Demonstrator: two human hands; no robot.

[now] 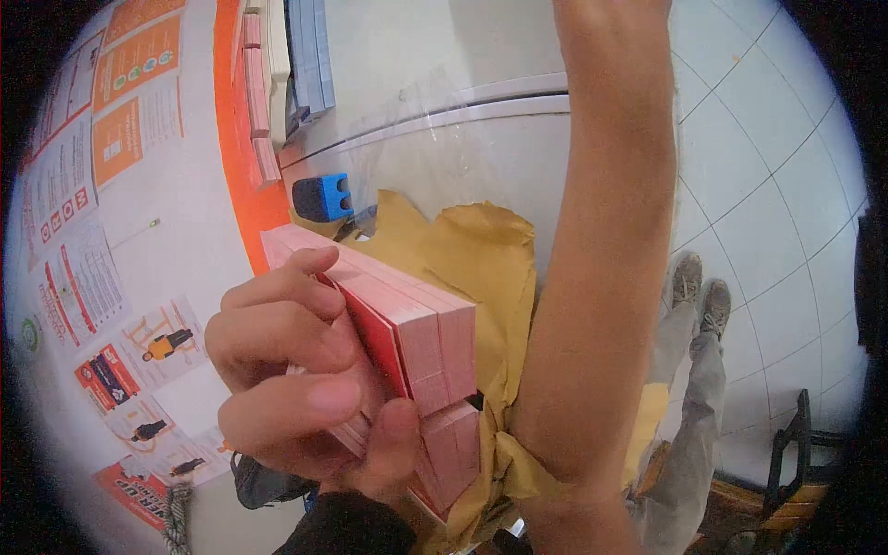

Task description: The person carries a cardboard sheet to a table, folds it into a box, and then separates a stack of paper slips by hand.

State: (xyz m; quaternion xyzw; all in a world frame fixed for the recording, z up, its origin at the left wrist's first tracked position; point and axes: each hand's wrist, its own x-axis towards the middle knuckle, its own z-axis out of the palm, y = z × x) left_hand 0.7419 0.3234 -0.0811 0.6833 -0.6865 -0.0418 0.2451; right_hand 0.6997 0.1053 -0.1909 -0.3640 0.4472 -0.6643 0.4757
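My left hand (296, 351) grips a stack of pink-edged booklets (435, 361) with a red cover, its fingers curled over from the left and the thumb pressed on the near side. The stack is split by a gap into a larger upper block and a smaller lower one. Torn brown wrapping paper (481, 250) lies beneath and behind it. A black cuff or band (347, 527) circles that wrist. My bare right forearm (601, 277) stretches up past the paper; its hand is beyond the top edge of the view.
A small blue and black block (324, 196) stands near the paper. Above it are pink pads (254, 83) and blue-grey pads (310, 55). Clear plastic film (425, 139) lies on the white surface. Posters (153, 338) line the left. Grey-trousered legs (694, 398) and a black frame (795, 453) are right.
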